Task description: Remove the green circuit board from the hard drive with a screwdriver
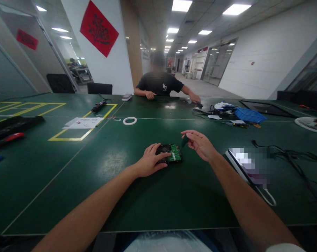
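A hard drive (176,152) lies flat on the green table, its green circuit board facing up. My left hand (148,161) grips its left part, fingers over the top and thumb along the near side, so that part is mostly hidden. In my right hand (200,144) is a screwdriver with a dark green handle (185,141), pinched between thumb and fingers. The tool tilts down toward the board's right edge. Whether its tip touches a screw is too small to tell.
Right of my right forearm lies a device with a blurred screen (246,164) and a white strap; black cables (292,154) trail beyond. A tape roll (129,121), paper sheets (83,122) and a blue basket (250,114) lie farther off. Another person (160,84) sits opposite.
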`<state>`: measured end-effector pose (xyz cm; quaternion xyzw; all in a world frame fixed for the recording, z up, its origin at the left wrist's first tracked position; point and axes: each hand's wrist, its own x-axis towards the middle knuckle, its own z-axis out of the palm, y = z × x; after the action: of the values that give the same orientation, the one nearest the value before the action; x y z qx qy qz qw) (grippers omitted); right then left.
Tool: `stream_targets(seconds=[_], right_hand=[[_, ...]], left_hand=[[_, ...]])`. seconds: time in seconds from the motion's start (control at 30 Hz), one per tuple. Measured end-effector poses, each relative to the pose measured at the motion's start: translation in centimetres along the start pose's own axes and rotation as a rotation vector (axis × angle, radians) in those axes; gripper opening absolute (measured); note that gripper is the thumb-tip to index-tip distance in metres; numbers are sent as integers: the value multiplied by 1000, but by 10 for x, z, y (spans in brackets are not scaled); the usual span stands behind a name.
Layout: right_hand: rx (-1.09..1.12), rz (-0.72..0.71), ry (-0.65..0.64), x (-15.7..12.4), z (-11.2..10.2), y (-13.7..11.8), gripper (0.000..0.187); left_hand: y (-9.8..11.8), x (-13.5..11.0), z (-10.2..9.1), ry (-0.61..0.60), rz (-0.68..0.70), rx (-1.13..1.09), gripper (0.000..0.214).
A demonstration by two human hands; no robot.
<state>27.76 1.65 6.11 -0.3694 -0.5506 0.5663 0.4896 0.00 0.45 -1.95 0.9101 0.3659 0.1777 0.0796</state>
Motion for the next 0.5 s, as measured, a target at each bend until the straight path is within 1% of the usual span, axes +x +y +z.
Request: stream_targets(seconds=[0.03, 0.1, 0.27, 0.4, 0.5], right_hand=[[-3, -14, 8, 0, -1, 0, 25], [13, -2, -22, 0, -1, 1, 21], [48, 116, -156, -5, 2, -3, 24], [66, 137, -163, -6, 2, -5, 34], [122, 133, -144, -6, 3, -5, 35]], left_hand=[[0, 0, 0, -3, 0, 2, 52], [1, 0, -1, -3, 1, 5, 52], [1, 0, -1, 5, 3, 8, 51], [1, 0, 0, 12, 5, 8, 51], [0, 0, 1, 14, 8, 7, 51]])
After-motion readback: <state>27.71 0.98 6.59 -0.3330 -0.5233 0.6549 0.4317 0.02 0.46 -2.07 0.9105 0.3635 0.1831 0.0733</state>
